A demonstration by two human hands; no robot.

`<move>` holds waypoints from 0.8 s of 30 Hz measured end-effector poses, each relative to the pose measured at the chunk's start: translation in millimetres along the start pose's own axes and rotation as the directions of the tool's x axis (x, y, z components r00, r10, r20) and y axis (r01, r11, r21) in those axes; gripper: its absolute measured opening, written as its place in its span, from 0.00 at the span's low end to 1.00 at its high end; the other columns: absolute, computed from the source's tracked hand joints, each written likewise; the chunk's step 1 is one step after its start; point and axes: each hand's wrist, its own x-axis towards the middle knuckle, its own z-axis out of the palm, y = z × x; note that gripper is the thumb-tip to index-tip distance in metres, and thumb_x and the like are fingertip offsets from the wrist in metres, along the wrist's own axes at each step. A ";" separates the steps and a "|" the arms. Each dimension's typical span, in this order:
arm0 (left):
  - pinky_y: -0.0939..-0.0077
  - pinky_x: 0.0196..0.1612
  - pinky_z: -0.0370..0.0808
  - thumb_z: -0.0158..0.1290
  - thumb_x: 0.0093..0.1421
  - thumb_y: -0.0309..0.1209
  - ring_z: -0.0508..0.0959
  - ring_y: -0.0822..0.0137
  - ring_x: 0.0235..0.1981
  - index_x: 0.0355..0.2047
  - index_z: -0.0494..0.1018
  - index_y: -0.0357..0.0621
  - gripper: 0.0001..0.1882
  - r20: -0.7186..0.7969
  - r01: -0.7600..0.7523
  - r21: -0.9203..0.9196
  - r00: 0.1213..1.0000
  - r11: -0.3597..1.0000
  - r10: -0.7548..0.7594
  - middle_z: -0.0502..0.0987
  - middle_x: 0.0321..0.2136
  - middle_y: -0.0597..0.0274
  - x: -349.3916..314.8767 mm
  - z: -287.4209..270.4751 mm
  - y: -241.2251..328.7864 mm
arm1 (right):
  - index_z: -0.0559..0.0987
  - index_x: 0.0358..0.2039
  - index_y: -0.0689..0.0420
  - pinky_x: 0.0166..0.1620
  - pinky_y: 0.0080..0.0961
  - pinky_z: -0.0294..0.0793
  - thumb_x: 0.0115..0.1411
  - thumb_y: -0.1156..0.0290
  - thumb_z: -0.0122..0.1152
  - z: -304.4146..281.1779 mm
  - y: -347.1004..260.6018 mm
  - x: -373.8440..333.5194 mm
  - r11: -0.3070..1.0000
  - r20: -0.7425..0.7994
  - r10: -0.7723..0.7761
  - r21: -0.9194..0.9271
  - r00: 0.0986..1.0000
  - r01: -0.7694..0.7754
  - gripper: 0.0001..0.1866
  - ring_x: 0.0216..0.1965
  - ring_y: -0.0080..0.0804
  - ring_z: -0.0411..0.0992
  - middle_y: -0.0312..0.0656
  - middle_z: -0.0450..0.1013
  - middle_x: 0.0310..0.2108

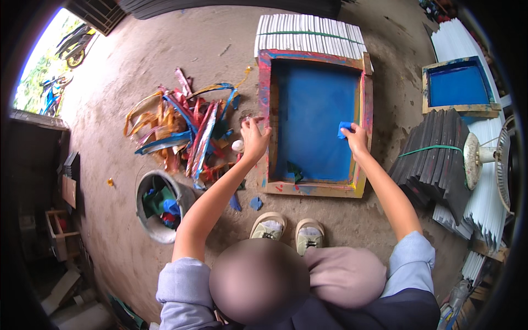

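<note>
A paint-stained wooden screen printing frame [308, 189] with a blue mesh [316, 110] lies on the ground in front of me. At the right side of the mesh, my right hand [356, 138] pinches a small blue cloth [344, 130] between thumb and fingers. Beside the frame's left rail is my left hand [254, 140], its thumb and fingers apart; the thumb is at the rail, and I cannot tell whether it touches. No held thing shows in that hand. A dark green scrap [295, 171] lies inside the frame's near left corner.
Left of the frame lies a heap of paint-coated strips [192, 121], with a bucket of coloured rags [148, 206] nearer me. White strapped sheets [308, 34] stand beyond the frame. To the right are dark strapped sheets [432, 157], a smaller blue screen [459, 85] and a fan [487, 154].
</note>
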 end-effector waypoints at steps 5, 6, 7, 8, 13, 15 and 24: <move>0.50 0.51 0.67 0.59 0.54 0.38 0.66 0.39 0.52 0.60 0.53 0.47 0.37 -0.254 -0.227 0.148 0.932 0.963 0.259 0.60 0.51 0.43 45.9 37.9 -19.8 | 0.79 0.37 0.63 0.42 0.34 0.73 0.55 0.78 0.59 3.6 -8.0 80.3 0.736 -0.172 -0.581 -0.529 0.795 0.423 0.08 0.38 0.43 0.74 0.45 0.74 0.39; 0.49 0.48 0.69 0.58 0.55 0.37 0.68 0.39 0.50 0.60 0.53 0.48 0.36 -0.215 -0.137 0.092 0.965 0.986 0.154 0.61 0.51 0.44 42.8 49.5 -11.7 | 0.79 0.38 0.62 0.44 0.33 0.73 0.56 0.78 0.58 -1.7 -7.9 91.5 0.696 -0.158 -0.620 -0.563 0.769 0.445 0.09 0.40 0.44 0.74 0.46 0.74 0.41; 0.48 0.45 0.71 0.57 0.56 0.37 0.71 0.38 0.47 0.60 0.53 0.49 0.35 -0.181 -0.049 0.050 0.982 0.998 0.057 0.61 0.51 0.44 41.1 52.2 -2.0 | 0.79 0.39 0.62 0.45 0.33 0.74 0.57 0.79 0.57 -1.8 -5.7 101.4 0.654 -0.145 -0.665 -0.588 0.733 0.476 0.09 0.42 0.44 0.74 0.47 0.73 0.43; 0.48 0.44 0.71 0.56 0.56 0.36 0.71 0.37 0.46 0.60 0.53 0.49 0.34 -0.186 -0.055 0.036 0.981 0.998 0.061 0.62 0.50 0.44 39.7 58.5 -0.9 | 0.78 0.41 0.63 0.48 0.34 0.72 0.58 0.80 0.54 1.2 1.1 104.4 0.602 -0.136 -0.705 -0.635 0.696 0.485 0.10 0.44 0.45 0.72 0.48 0.72 0.45; 0.47 0.43 0.72 0.54 0.58 0.33 0.73 0.36 0.44 0.60 0.53 0.51 0.32 -0.202 0.000 0.018 0.979 1.000 0.004 0.62 0.50 0.43 44.2 53.2 1.3 | 0.61 0.61 0.70 0.68 0.36 0.49 0.68 0.67 0.44 58.1 25.1 72.3 0.544 -0.059 -0.695 -0.694 0.717 0.471 0.26 0.68 0.49 0.48 0.54 0.53 0.65; 0.48 0.45 0.71 0.54 0.58 0.33 0.72 0.37 0.47 0.60 0.53 0.50 0.32 -0.218 -0.008 0.039 0.976 0.999 0.016 0.62 0.51 0.44 44.5 51.3 -5.4 | 0.62 0.60 0.70 0.68 0.40 0.48 0.61 0.66 0.55 91.1 24.8 31.6 0.565 0.124 -0.689 -0.526 0.714 0.636 0.30 0.67 0.50 0.50 0.56 0.55 0.64; 0.51 0.46 0.71 0.53 0.60 0.34 0.71 0.38 0.47 0.60 0.54 0.48 0.30 -0.223 -0.055 0.012 0.973 0.998 0.056 0.62 0.51 0.44 43.9 59.5 -1.2 | 0.63 0.62 0.62 0.67 0.51 0.45 0.63 0.59 0.51 54.7 8.3 108.6 0.369 0.024 -0.740 -0.822 0.672 0.435 0.30 0.68 0.48 0.50 0.53 0.57 0.64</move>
